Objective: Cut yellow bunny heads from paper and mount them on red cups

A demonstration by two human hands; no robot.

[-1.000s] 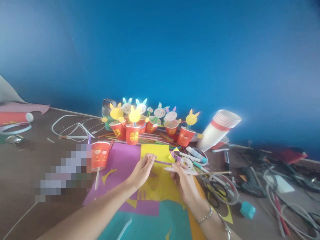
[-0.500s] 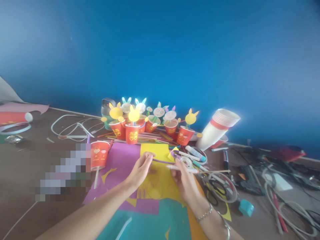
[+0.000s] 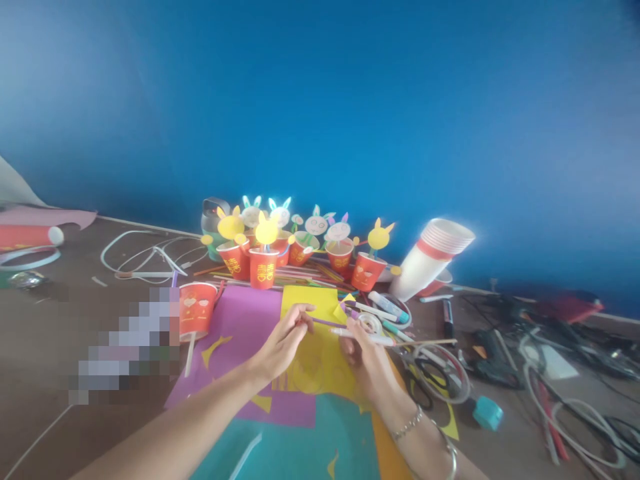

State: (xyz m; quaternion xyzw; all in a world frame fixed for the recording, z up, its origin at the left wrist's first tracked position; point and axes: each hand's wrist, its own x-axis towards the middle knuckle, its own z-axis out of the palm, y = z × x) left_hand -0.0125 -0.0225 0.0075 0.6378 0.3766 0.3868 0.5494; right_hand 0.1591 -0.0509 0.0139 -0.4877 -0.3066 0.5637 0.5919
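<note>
We see left grip (image 3: 289,339) and right grip (image 3: 361,343) pinching purple strip (image 3: 326,323), probably light, bendy, best held near ends.

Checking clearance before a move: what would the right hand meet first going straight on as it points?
Likely the coloured sticks lying by the red cups, after the right hand crosses the yellow sheet; its height is unclear, so it might clear the sticks and reach a cup.
</note>
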